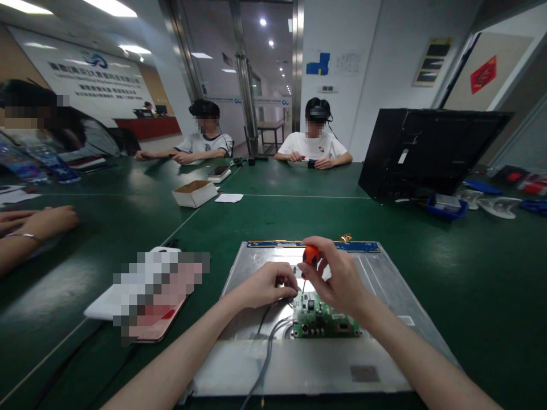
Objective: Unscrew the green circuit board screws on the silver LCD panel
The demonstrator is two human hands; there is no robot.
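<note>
Right of centre in the frame, the right hand has its grip closed around a stubby screwdriver, shaft pointing down at the upper left of a green circuit board. The left hand's fingers curl beside that corner; whether they hold anything, I cannot tell. The board lies on a metal panel, lower centre, on the bench.

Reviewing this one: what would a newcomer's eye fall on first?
Probably the bright orange-and-black, round-handled screwdriver in the right hand, held over the green circuit board on the flat, silvery metal panel. Next, perhaps, the large black flat-screen housing standing on the green table at the right.
</note>
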